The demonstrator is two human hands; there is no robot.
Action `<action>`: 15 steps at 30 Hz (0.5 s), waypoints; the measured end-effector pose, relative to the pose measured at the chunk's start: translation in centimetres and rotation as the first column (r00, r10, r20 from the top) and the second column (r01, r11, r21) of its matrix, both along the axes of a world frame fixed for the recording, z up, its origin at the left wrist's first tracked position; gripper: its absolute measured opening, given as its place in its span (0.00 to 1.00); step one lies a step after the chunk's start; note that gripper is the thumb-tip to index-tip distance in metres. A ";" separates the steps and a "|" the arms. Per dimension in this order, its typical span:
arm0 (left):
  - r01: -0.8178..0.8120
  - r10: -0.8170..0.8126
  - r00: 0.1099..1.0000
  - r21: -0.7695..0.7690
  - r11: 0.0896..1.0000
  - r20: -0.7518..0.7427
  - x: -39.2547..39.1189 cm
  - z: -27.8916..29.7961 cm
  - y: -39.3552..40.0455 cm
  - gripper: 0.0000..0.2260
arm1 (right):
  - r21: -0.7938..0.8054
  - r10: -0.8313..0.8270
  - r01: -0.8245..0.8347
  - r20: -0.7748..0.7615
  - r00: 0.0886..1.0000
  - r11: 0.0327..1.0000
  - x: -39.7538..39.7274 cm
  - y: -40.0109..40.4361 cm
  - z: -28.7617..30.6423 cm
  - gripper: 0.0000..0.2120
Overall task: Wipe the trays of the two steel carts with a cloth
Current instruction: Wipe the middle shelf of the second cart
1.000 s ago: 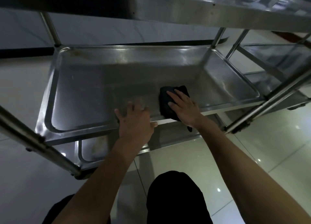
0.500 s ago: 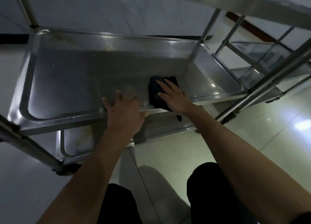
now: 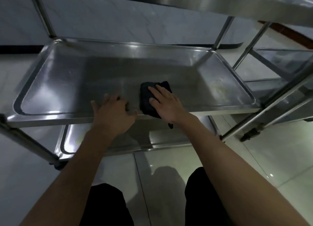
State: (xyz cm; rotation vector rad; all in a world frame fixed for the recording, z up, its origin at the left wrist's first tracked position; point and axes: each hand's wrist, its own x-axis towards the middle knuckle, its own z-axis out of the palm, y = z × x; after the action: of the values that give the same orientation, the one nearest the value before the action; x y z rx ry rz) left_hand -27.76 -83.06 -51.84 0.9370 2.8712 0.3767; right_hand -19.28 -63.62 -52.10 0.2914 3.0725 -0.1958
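Steel middle tray (image 3: 71, 83) lies under both hands. Right hand (image 3: 166, 104) presses flat, fingers straight, on the black cloth (image 3: 147, 97); just beside it, the left hand (image 3: 112, 113) rests spread on the near rim.

Right hand (image 3: 166, 105): flat, fingers straight, pressing the dark cloth (image 3: 149, 98) onto the middle tray (image 3: 67, 76), near its front edge.
Left hand (image 3: 112, 113): resting on the tray's front rim, just left of the cloth.
Cloth corner: hangs over the rim.
Lower tray (image 3: 71, 141): beneath.
Second cart (image 3: 279, 69): right.
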 end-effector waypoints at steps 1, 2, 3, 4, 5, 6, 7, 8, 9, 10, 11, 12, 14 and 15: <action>-0.006 0.007 0.999 0.015 1.000 -0.035 1.0 0.0 1.1 0.15 | -0.054 -0.032 0.030 -0.037 0.999 0.998 0.3 0.8 -0.1 0.21; -0.009 0.011 0.998 0.040 0.999 -0.065 2.0 0.0 2.3 0.12 | -0.131 -0.090 0.082 -0.058 0.994 0.988 0.6 1.6 0.0 0.23; -0.008 0.014 0.996 0.072 0.997 -0.085 3.1 -0.1 3.6 0.10 | -0.205 -0.137 0.121 -0.063 0.989 0.971 0.9 2.7 0.0 0.24; -0.007 0.018 0.995 0.111 0.994 -0.099 4.2 -0.2 4.9 0.09 | -0.214 -0.129 0.116 -0.050 0.990 0.970 1.2 3.8 0.0 0.25; -0.009 0.026 0.993 0.150 0.989 -0.112 5.2 -0.4 6.3 0.08 | -0.176 -0.093 0.087 -0.028 0.995 0.981 1.5 5.0 -0.2 0.25; -0.012 0.036 0.991 0.181 0.983 -0.129 6.1 -0.5 7.7 0.08 | -0.143 -0.054 0.053 -0.006 0.999 0.988 1.8 6.3 -0.4 0.25; -0.015 0.044 0.988 0.197 0.980 -0.147 6.8 -0.6 9.1 0.08 | -0.137 -0.028 0.029 0.010 1.000 0.990 2.1 7.6 -0.5 0.24; -0.015 0.048 0.986 0.204 0.979 -0.160 7.3 -0.7 10.4 0.08 | -0.147 -0.016 0.019 0.023 1.000 0.989 2.5 8.8 -0.5 0.24; -0.013 0.047 0.986 0.204 0.979 -0.161 7.8 -0.7 11.6 0.09 | -0.165 -0.015 0.020 0.030 0.999 0.986 2.8 9.9 -0.6 0.24; -0.017 0.048 0.987 0.197 0.980 -0.156 8.3 -0.8 12.7 0.09 | -0.183 -0.020 0.026 0.034 0.999 0.983 3.2 10.9 -0.6 0.25; -0.032 0.061 0.986 0.186 0.982 -0.155 8.6 -0.9 13.7 0.10 | -0.194 -0.026 0.032 0.034 0.999 0.981 3.6 12.0 -0.8 0.25; -0.057 0.085 0.984 0.175 0.983 -0.159 9.0 -1.0 14.5 0.11 | -0.209 -0.029 0.035 0.030 0.999 0.977 4.0 13.1 -0.8 0.25; -0.107 0.139 0.973 0.170 0.980 -0.185 9.5 -1.3 15.8 0.13 | -0.235 -0.048 0.049 0.011 0.999 0.971 4.9 15.5 -1.0 0.26; -0.122 0.153 0.968 0.162 0.979 -0.198 9.8 -1.4 16.5 0.15 | -0.240 -0.056 0.056 0.007 0.998 0.969 5.4 16.8 -1.2 0.26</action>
State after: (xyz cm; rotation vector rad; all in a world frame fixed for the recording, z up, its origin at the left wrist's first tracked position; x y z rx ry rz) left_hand -17.96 -66.55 -53.20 0.8476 3.1499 0.5430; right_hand -13.85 -46.78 -53.27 0.3650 2.9996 -0.5642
